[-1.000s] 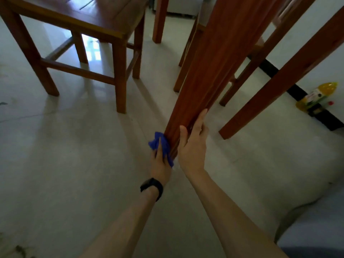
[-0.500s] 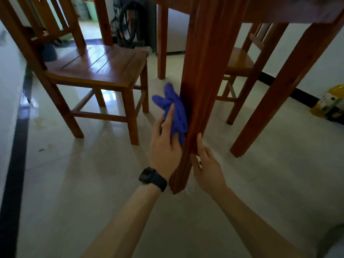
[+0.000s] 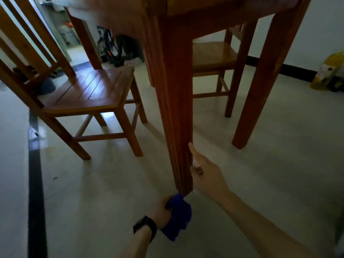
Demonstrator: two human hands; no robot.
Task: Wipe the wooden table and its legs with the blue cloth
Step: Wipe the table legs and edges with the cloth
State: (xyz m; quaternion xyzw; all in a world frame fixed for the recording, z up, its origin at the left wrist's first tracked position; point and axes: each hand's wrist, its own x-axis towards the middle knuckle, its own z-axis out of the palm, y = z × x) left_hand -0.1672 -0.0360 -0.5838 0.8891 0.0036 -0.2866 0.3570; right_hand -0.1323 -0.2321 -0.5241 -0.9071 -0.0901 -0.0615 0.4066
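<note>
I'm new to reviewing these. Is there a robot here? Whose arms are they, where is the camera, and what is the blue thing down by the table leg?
There is no robot. These are a person's two bare arms, filmed by one wide-angle camera worn on the head, looking forward and down. The person is low beside a wooden table, so you see it from beneath. The left hand, with a black wristband, holds a bunched blue cloth in its grip at the foot of the nearest table leg. The right hand rests against that leg's right side, one finger straight up along it. On the pale floor stand a wooden chair at left and a second chair behind the leg.
</note>
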